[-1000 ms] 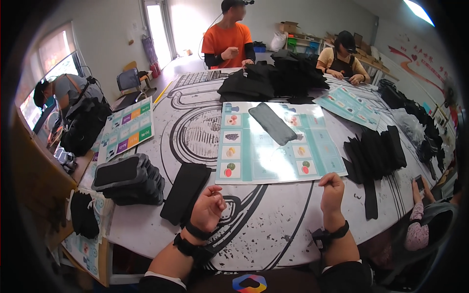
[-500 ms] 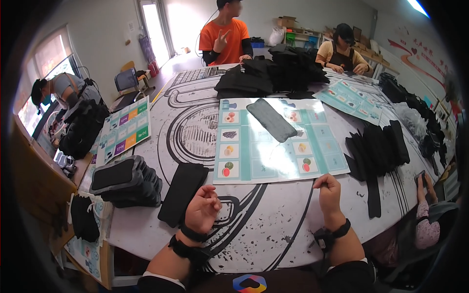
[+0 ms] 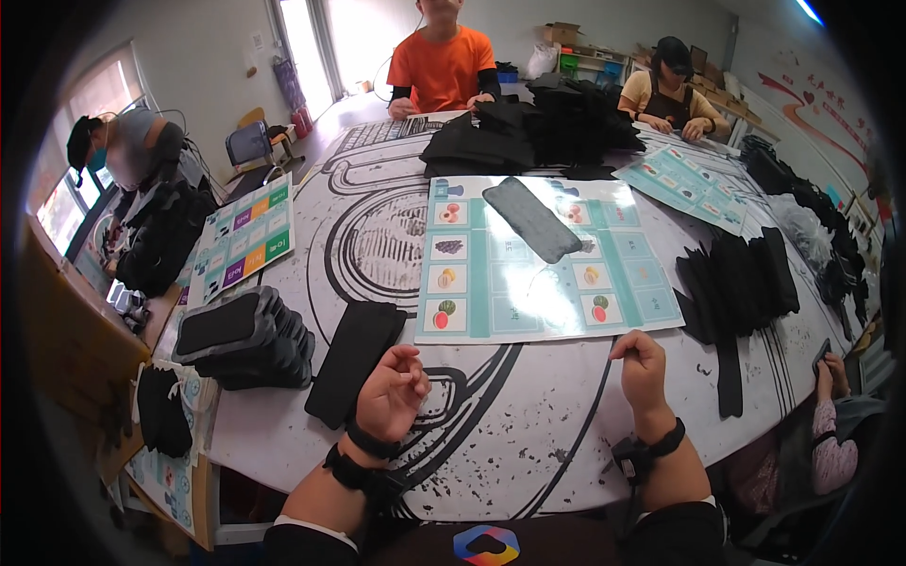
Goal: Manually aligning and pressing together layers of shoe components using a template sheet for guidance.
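Observation:
My left hand (image 3: pixel 393 389) rests palm up with loosely curled fingers and nothing visible in it, beside a folded black cloth piece (image 3: pixel 351 363). My right hand (image 3: pixel 645 370) is loosely closed, its bent fingers just off the near right edge of a glossy board (image 3: pixel 514 325) with fruit pictures. No object shows in that hand. On the board lies a grey oblong fabric pad (image 3: pixel 533 220), tilted, apart from both hands. A stack of similar dark pads (image 3: pixel 231 330) stands left of the black cloth piece.
Black fabric strips (image 3: pixel 741 283) lie in a row at the right. A large black fabric pile (image 3: pixel 543 123) covers the far side. Two more printed boards (image 3: pixel 247 236) (image 3: pixel 684 189) flank the middle one. Several people sit or bend around the table.
The view has tipped slightly. The person in orange across the table has turned and lowered a raised hand to the table. My hands keep almost the same pose.

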`<action>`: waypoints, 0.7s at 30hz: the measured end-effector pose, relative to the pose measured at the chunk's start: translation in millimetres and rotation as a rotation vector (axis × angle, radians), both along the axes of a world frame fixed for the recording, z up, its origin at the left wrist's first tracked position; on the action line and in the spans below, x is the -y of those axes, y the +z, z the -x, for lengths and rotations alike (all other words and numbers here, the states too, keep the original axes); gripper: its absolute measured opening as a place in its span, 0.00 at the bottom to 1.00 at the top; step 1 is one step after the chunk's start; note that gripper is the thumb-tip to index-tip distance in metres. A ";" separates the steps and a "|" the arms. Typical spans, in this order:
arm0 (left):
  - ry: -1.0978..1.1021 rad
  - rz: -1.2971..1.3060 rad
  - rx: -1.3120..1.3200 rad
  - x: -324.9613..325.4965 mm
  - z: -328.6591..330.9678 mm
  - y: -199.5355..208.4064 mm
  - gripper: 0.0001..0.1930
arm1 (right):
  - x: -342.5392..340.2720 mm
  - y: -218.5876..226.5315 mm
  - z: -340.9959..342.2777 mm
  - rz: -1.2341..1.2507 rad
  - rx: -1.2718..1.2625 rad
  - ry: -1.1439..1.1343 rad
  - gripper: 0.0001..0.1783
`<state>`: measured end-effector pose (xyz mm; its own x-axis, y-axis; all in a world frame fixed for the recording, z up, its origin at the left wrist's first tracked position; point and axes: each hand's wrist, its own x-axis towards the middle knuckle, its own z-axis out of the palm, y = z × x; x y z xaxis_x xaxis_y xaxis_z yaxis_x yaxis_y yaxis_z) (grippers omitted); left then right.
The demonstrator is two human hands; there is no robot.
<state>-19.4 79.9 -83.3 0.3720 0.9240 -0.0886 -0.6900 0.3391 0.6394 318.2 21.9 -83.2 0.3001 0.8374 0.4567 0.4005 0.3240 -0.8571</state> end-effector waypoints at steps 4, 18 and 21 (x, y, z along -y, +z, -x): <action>-0.026 -0.003 0.014 0.2 -0.1 -1.7 0.16 | -1.4 -8.1 -3.1 -0.019 0.058 -0.001 0.12; -0.045 -0.164 -0.051 1.7 -13.9 -10.5 0.22 | -122.8 161.7 -60.1 -0.046 0.998 -0.695 0.54; 0.004 -0.194 -0.047 -0.6 -6.4 -7.2 0.23 | -164.2 157.7 -69.5 0.260 1.029 -0.726 0.54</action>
<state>-13.0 80.5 -90.5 0.3676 0.9270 0.0744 -0.6588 0.2030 0.7244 387.7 186.2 74.6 0.3307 0.7301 0.5980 0.9255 -0.3747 -0.0544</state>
